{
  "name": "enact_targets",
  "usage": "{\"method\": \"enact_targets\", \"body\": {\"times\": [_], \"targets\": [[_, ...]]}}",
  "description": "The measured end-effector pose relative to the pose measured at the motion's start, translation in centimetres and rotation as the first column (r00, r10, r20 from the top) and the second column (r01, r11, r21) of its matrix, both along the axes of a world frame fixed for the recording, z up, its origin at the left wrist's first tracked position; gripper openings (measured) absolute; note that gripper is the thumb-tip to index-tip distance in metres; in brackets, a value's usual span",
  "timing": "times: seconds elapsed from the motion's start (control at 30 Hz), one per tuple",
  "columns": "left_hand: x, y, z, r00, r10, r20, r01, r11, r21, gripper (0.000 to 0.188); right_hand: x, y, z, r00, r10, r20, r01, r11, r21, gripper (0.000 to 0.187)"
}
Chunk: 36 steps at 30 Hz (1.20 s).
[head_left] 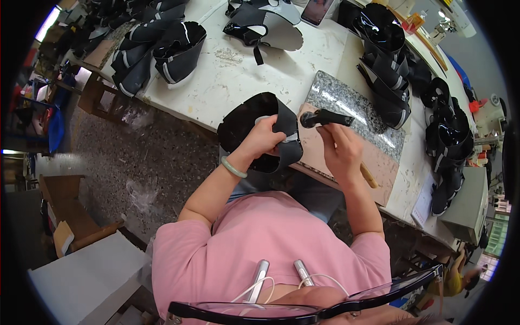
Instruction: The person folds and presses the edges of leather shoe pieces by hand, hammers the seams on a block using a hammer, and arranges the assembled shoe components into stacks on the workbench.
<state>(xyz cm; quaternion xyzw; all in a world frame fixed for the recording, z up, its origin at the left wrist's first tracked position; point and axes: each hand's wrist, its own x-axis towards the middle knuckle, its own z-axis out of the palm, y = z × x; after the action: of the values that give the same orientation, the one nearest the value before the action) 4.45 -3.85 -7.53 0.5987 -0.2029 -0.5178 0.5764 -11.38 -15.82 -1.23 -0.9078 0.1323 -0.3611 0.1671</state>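
Note:
My left hand (262, 138) grips a black shoe upper (238, 119) at its near edge, thumb and fingers pinched by a pale grey strip. The upper is curled into an open loop, with its glossy dark inside showing. It is held just off the table's front edge. In my right hand (344, 149) is a hammer (335, 117), its dark head to the upper's right and its wooden handle sticking out below my fist. The hammer head is apart from the upper. Under it lie a pinkish board (317, 151) and a speckled granite slab (346, 92).
More black uppers (181, 54) are heaped at the table's (216, 81) far left, with further piles (384, 81) along the right. A phone (317, 11) leans at the back. Cardboard boxes (70, 203) stand on the floor at left. Another person (457, 279) is at lower right.

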Motion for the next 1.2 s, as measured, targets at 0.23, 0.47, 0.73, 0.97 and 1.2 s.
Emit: {"method": "enact_targets", "body": {"times": [0.23,0.47,0.73,0.97,1.2], "targets": [[-1.0,0.9,0.1,0.943,0.031,0.33,-0.01,0.998,-0.066,0.013,-2.2,-3.6,-2.0,0.963,-0.094,-0.252,0.16,0.953,0.257,0.019],[-5.6,2.6,2.5,0.767,0.357,0.533,-0.209,0.924,-0.319,0.022,-2.9,0.6,-0.6,0.995,0.024,-0.097,0.011,0.941,0.338,0.029],[-3.1,3.1,5.2,0.64,-0.093,-0.763,-0.207,0.935,-0.287,0.037,-0.8,2.3,-0.5,0.941,0.175,0.289,-0.304,0.06,0.951,0.021],[6.2,4.7,12.1,0.987,0.009,-0.158,-0.073,0.911,-0.406,0.025,-0.7,1.2,-4.2,0.964,0.125,0.235,-0.246,0.083,0.966,0.024],[24.0,3.2,24.6,0.476,0.034,0.879,0.164,0.978,-0.126,0.031,-2.7,1.5,-8.5,0.988,0.12,0.101,-0.136,0.336,0.932,0.017]]}}
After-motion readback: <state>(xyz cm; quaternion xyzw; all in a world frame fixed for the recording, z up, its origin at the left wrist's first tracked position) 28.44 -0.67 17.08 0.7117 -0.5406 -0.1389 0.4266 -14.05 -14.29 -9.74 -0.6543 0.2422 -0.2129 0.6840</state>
